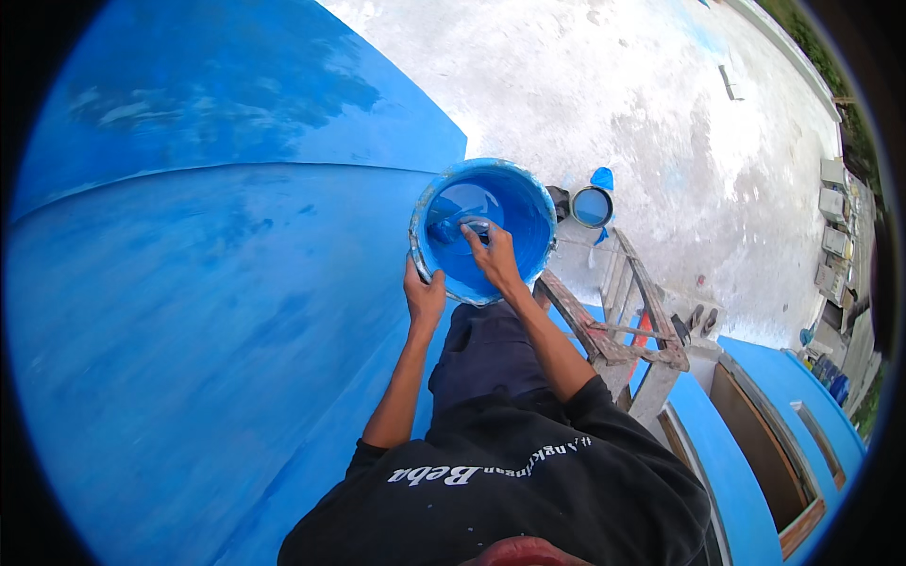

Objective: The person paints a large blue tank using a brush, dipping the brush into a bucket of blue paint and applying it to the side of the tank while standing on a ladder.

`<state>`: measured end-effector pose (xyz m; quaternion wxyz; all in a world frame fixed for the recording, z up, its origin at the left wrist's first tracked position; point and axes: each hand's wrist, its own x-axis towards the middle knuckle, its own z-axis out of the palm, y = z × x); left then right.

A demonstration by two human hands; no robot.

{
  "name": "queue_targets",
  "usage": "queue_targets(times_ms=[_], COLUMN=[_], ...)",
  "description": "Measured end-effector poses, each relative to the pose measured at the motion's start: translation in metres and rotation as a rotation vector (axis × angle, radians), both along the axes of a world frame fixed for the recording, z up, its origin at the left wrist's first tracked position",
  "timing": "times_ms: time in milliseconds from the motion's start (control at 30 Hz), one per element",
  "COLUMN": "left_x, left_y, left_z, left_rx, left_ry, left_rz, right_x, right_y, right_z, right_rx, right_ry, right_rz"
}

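In front of me is a round bucket with blue paint inside and a paint-crusted rim. My left hand grips the near left edge of that rim, thumb on top. Inside the mouth of the bucket, my right hand holds a paintbrush by its handle. The bristles are coated blue and reach down toward the pool of paint; whether they touch it, I cannot tell. My fingers hide part of the handle.
A blue-painted wall with darker wet-looking patches runs along my left. A worn wooden ladder stands close on my right. Below on the concrete ground sits a smaller paint container. Sandals lie beyond the ladder, near a doorway.
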<state>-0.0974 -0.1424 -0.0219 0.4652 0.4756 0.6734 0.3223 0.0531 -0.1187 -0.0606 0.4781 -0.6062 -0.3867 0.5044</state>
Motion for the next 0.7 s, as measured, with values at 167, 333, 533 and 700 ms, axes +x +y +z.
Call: queue_targets(times_ms=[167, 333, 533, 700], left_x=[-0.002, -0.015, -0.008, 0.004], left_y=[-0.001, -0.004, -0.006, 0.001], left_z=[-0.001, -0.012, -0.019, 0.003], left_rx=[0.012, 0.002, 0.021, -0.049], left_ry=[-0.044, -0.088, -0.168, -0.143], left_rz=[0.070, 0.093, 0.206, 0.191], right_x=[-0.021, -0.019, 0.000, -0.017], right_y=[-0.003, 0.000, 0.027, 0.039], right_z=[-0.016, -0.021, -0.039, -0.053], right_rx=[0.036, -0.037, 0.019, 0.012], right_ry=[-0.003, 0.113, 0.233, 0.209], right_rz=[-0.026, 0.010, -0.168, -0.134])
